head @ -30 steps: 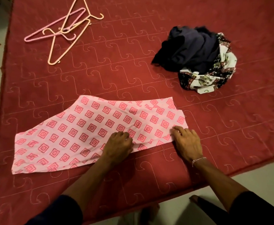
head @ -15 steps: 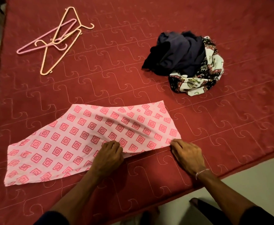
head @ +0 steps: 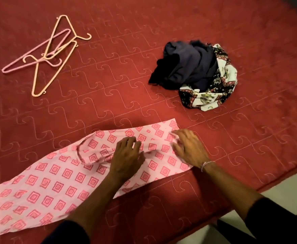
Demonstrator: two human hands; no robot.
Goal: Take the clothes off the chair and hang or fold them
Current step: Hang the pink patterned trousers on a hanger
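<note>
A pink garment (head: pixel 56 184) with a red square print lies flat on the red quilted bed (head: pixel 161 23), near its front edge. Its far side is folded toward me, and a seam curves across the middle. My left hand (head: pixel 126 157) rests on the middle of the garment with fingers spread and slightly bent. My right hand (head: pixel 188 147) lies on the garment's right end, fingers spread over the cloth. Neither hand visibly pinches the fabric. A crumpled pile of a dark blue garment (head: pixel 188 66) and a black-and-white printed cloth (head: pixel 212 95) sits farther back to the right.
Three plastic hangers (head: pixel 51 53), pink and peach, lie tangled at the bed's far left. The bed's front edge runs diagonally at lower right, with pale floor (head: pixel 284 196) beyond it.
Both hands moved forward from the garment's near edge onto its top. The garment's far part now lies folded over with a seam showing, and it looks narrower at the right end.
</note>
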